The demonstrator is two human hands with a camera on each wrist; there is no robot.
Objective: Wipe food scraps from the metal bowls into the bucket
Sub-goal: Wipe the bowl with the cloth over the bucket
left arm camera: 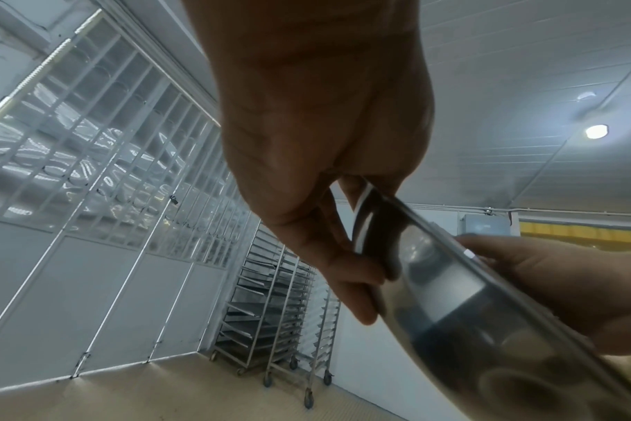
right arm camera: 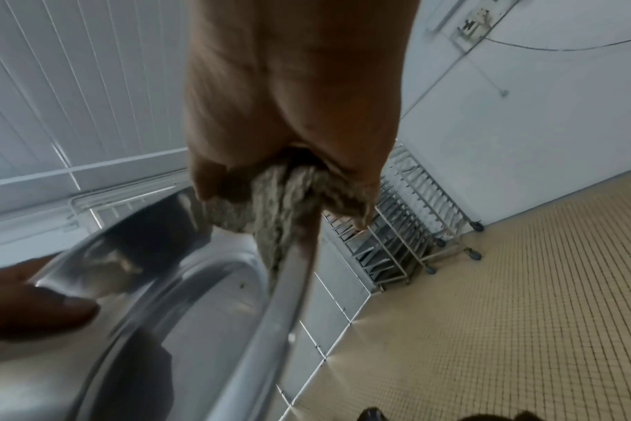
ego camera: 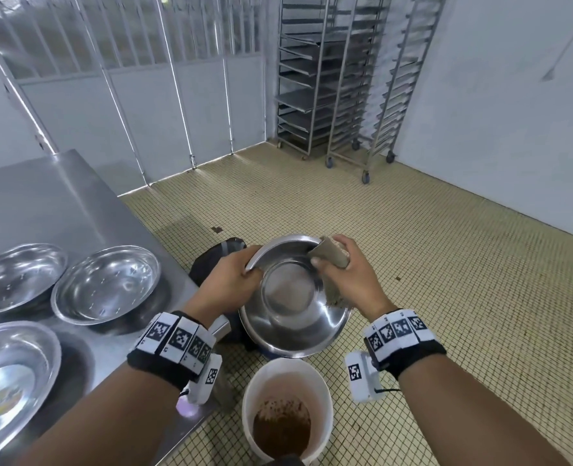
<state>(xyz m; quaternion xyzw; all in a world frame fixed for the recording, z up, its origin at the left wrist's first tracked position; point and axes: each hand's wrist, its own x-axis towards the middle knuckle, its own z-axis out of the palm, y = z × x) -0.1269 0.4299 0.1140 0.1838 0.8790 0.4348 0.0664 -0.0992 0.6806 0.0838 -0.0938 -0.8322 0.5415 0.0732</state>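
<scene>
A metal bowl [ego camera: 291,297] is held tilted toward me above the floor, just beyond a white bucket [ego camera: 286,368] with brown scraps at its bottom. My left hand [ego camera: 234,274] grips the bowl's left rim, thumb inside; its underside shows as the metal bowl [left arm camera: 461,310] in the left wrist view. My right hand [ego camera: 345,270] holds a brownish cloth [ego camera: 328,255] bunched against the bowl's upper right rim. The cloth [right arm camera: 281,199] hangs from my fingers over the bowl [right arm camera: 184,313] in the right wrist view.
Three other metal bowls [ego camera: 107,284] sit on a steel table [ego camera: 59,203] to my left. A dark bag-like object [ego camera: 217,253] lies on the tiled floor behind the held bowl. Wheeled tray racks [ego camera: 345,79] stand against the far wall.
</scene>
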